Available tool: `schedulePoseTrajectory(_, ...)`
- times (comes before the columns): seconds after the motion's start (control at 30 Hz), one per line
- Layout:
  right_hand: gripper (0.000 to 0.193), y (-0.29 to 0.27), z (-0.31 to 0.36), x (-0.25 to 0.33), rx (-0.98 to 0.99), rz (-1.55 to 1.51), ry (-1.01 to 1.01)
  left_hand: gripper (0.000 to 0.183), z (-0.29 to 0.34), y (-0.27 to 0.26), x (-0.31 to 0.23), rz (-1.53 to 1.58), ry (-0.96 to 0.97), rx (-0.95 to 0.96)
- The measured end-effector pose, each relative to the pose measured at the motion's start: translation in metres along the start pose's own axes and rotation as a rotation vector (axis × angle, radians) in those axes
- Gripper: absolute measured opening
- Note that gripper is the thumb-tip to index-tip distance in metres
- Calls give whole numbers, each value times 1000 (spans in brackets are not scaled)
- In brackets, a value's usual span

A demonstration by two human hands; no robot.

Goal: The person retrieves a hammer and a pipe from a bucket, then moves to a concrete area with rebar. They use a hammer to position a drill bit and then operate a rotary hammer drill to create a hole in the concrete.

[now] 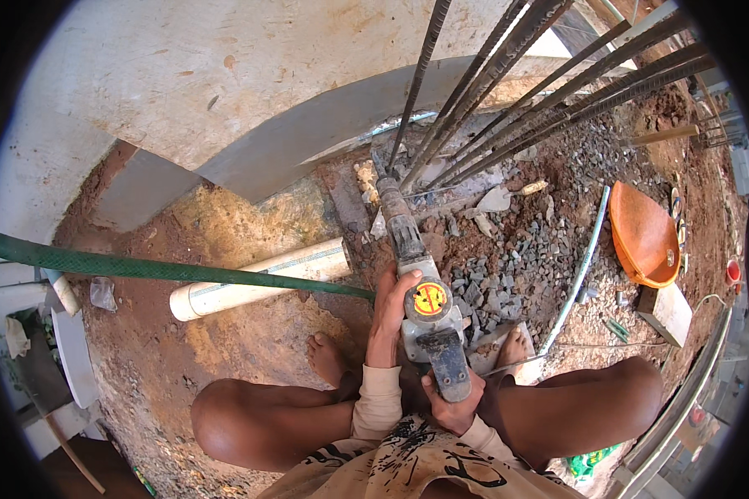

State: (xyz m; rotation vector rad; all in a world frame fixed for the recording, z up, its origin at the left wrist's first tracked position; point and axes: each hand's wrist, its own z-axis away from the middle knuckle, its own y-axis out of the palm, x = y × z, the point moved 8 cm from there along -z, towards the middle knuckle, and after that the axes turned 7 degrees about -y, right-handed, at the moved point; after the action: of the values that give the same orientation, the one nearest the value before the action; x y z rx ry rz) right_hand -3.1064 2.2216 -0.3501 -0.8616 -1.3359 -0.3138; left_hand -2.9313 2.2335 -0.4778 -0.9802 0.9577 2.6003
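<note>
A grey rotary hammer [414, 330] with a dark nose and a round yellow-red label lies lengthwise between my knees, its nose pointing away from me. My left hand [388, 309] presses round the left side of its body, thumb near the label. At the back end, my right hand [456, 407] is wrapped round the black rear handle. The nose reaches the foot of several upright ribbed steel bars [466, 91]; I cannot make out the bit's tip. Grey broken stones [495, 291] lie to the right of the tool.
A green hose [175, 270] crosses from the left over a cream plastic pipe [266, 279]. A pale wall [225, 91] curves along the far left. To the right are an orange basin [641, 241], a thin light-blue pipe [580, 274] and a block [672, 314]. My bare feet [326, 359] flank the tool.
</note>
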Motion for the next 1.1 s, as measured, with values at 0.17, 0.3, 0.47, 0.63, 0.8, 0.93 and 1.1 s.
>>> schedulePoseTrajectory(0.17, 28, -2, -5, -9, 36, -16, 16, 48, -12, 2, 12, 103, 1, 156)
schedulePoseTrajectory(0.3, 27, 0, 1, -23, -33, -7, -41, 46, -17, 10, 18, 184, -5, 234)
schedulePoseTrajectory(0.47, 29, 0, -2, -41, -31, 31, -101, 50, -25, 3, 17, 181, 53, 153)
schedulePoseTrajectory(0.63, 24, -15, -6, -63, 12, 85, -62, 46, -33, 15, 23, 125, 87, 123)
schedulePoseTrajectory(0.8, 30, -29, -33, -49, -76, 17, -71, 45, -46, 11, 30, 145, 111, 19)
schedulePoseTrajectory(0.93, 22, -34, -33, -64, -3, 68, -88, 44, -44, 29, 28, 186, 74, 61)
schedulePoseTrajectory(1.1, 38, -22, -34, -61, 46, 27, -109, 41, -42, 22, 13, 186, 84, 81)
